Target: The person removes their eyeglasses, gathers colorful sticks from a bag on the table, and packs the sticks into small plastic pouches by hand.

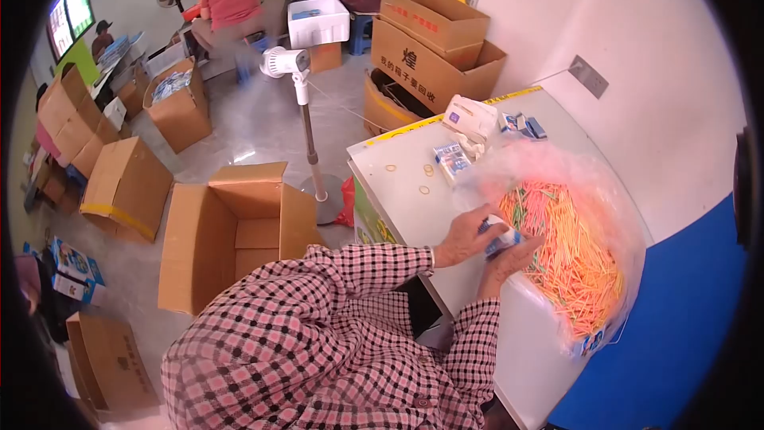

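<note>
My left hand [465,236] grips a small blue-and-white packet [501,244] over the near side of the white table. Against the packet's lower right side rests my right hand [509,265], fingers stretched along it, so the two hands hold it between them. Part of the packet is covered by the fingers. Just right of my hands, a large clear plastic bag [629,231] lies open, full of thin coloured sticks [569,247] in orange, yellow, pink and green. A blue-and-white small box [452,161] lies farther back on the table.
Several rubber bands [424,189] lie on the white table [398,199]. At its back are a tissue pack [471,116] and blue packets [523,126]. An open carton [239,231] and a standing fan [306,111] are at left. People sit farther back.
</note>
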{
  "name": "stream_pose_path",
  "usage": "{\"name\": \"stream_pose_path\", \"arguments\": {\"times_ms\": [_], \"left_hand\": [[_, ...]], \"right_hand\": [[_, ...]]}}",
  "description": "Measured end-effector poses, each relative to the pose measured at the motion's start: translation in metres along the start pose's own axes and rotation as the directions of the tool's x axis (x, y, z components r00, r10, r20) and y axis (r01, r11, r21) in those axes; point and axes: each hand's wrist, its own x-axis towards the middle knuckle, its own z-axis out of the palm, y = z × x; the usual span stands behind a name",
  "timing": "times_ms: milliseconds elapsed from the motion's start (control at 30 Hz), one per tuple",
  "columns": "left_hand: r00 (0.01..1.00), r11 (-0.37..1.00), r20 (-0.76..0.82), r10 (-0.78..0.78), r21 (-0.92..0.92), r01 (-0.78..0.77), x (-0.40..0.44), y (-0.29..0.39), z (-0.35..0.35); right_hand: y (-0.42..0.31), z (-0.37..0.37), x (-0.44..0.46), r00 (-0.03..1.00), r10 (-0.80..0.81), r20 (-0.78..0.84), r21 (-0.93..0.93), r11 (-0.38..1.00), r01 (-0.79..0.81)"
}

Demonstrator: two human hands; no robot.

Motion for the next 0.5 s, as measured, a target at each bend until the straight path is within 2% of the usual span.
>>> {"name": "stream_pose_path", "arguments": {"times_ms": [33,100,133,267,300,333,367,433,467,500], "left_hand": [[1.0,1.0,-0.012,-0.002,0.003,0.002,0.0,0.004,0.002],[0.995,0.993,0.053,0.087,0.078,-0.091,0.004,0.012,0.004],[0.988,0.984,0.088,0.129,0.115,-0.139,0.006,0.017,0.003],[0.964,0.968,0.132,0.231,0.073,-0.242,0.007,0.037,-0.003],[0.953,0.96,0.15,0.265,0.054,-0.276,0.006,0.038,-0.004],[0.963,0.971,0.144,0.226,0.045,-0.235,0.01,0.026,-0.003],[0.967,0.972,0.131,0.218,0.056,-0.227,0.01,0.014,-0.002],[0.998,0.999,0.057,0.04,0.011,-0.041,0.013,0.004,-0.006],[0.999,0.999,0.027,-0.045,-0.018,0.046,0.015,0.002,-0.009],[0.999,0.999,0.017,-0.049,-0.017,0.049,0.01,0.014,-0.008]], "right_hand": [[-0.008,-0.002,0.0,0.999,0.036,-0.013,0.075,0.997,-0.035],[-0.017,-0.004,0.004,0.993,0.112,-0.031,0.229,0.968,-0.102],[-0.014,-0.011,0.008,0.988,0.146,0.05,0.251,0.956,-0.154],[-0.009,-0.021,0.003,0.959,0.248,0.139,0.366,0.887,-0.282],[-0.025,-0.018,-0.01,0.913,0.331,0.239,0.397,0.825,-0.403],[-0.04,-0.015,-0.021,0.908,0.335,0.251,0.389,0.824,-0.412],[-0.053,-0.013,-0.034,0.937,0.28,0.209,0.308,0.89,-0.335],[-0.068,-0.007,-0.047,0.979,0.14,0.148,0.134,0.978,-0.16],[-0.052,-0.012,-0.04,0.985,-0.076,0.157,0.011,0.997,0.075],[-0.033,-0.02,-0.029,0.983,-0.075,0.167,0.008,0.997,0.074]]}}
